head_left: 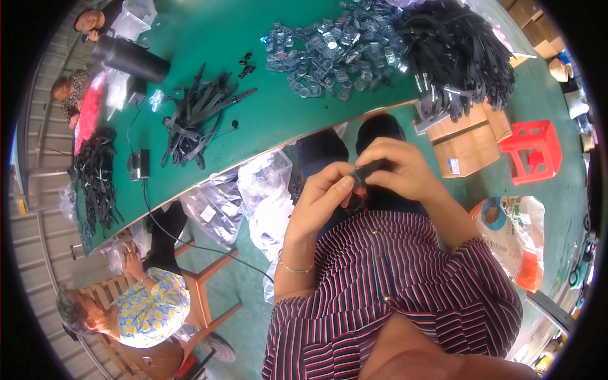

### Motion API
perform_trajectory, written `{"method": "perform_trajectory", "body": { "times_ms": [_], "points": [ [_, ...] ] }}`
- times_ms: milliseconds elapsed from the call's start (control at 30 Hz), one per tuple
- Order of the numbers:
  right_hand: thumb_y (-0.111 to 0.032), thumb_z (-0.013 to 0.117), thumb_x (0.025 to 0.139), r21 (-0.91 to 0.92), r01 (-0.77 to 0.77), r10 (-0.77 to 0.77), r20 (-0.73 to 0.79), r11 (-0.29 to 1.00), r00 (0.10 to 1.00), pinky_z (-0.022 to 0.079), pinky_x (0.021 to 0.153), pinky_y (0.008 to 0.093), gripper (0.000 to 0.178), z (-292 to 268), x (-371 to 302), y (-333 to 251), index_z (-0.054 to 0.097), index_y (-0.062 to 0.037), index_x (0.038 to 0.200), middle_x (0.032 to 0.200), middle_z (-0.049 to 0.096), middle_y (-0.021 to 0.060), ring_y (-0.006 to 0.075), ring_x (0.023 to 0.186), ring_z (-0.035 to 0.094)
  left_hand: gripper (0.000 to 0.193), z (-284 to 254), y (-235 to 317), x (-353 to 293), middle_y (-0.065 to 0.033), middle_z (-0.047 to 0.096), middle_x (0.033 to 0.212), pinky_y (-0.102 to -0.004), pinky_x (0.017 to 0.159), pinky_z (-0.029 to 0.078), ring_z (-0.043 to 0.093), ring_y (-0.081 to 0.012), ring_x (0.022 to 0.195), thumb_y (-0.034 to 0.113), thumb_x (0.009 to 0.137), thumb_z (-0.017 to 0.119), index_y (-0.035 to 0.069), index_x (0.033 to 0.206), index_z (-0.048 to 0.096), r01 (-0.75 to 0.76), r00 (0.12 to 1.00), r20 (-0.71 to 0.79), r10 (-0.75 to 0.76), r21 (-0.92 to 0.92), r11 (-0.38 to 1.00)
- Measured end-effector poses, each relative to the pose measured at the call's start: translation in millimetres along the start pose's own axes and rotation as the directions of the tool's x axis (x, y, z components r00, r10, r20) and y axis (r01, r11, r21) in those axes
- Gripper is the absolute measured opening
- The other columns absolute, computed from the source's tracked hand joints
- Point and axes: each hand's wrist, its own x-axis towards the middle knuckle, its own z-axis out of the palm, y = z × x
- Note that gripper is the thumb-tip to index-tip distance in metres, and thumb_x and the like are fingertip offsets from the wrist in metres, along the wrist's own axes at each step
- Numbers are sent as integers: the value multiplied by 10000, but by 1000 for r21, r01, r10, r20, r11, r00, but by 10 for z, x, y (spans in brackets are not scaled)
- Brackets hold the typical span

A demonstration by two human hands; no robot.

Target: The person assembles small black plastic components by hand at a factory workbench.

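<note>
Tabletop (pixel 272 120), bearing a heap of black straps (pixel 459 57) and, beside it, a pile of clear cases (pixel 335 54); neither appears to block the work. Off its near edge, left hand (pixel 326 191) and right hand (pixel 403 166) both pinch a dark piece (pixel 370 170) between them; step, apparently fingertip handling; next move calls for steady grip.

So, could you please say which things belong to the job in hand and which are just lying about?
Probably the job: black piece held by left hand and right hand; black straps; clear pieces.
Probably lying about: black cylinder; red stool; cardboard box.
</note>
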Motion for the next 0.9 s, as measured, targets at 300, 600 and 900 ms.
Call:
{"method": "perform_trajectory", "body": {
  "times_ms": [300, 600, 900],
  "points": [
    [47, 655, 701, 136, -85, 89, -23, 987, 996, 453, 604, 207, 245, -94, -107, 35, 603, 9, 938, 854, 572, 60, 105, 721, 564, 172, -17, 181, -7, -25, 582, 797, -190, 593, 406, 505, -65, 685, 126, 861, 547, -10, 965, 558, 31, 997, 67, -44, 185, 982],
    [-54, 687, 683, -239, -268, 273, -13, 933, 962, 462, 634, 267, 244, -507, -542, 51, 596, -10, 905, 795, 600, 85, 189, 716, 597, 239, -438, 48, -243, -64, 585, 674, -243, 494, 426, 567, -125, 538, 32, 767, 616, 11, 990, 534, 107, 989, 0, -150, 700, 706],
    [-121, 639, 731, -542, -142, 140, -45, 829, 989, 450, 697, 361, 175, -603, -389, 253, 589, -33, 874, 834, 594, 105, 278, 787, 571, 273, -716, -537, -299, -67, 588, 628, -283, 536, 443, 573, -148, 572, 94, 675, 703, 23, 890, 551, 272, 938, -118, -325, 833, 482]
  ]
}}
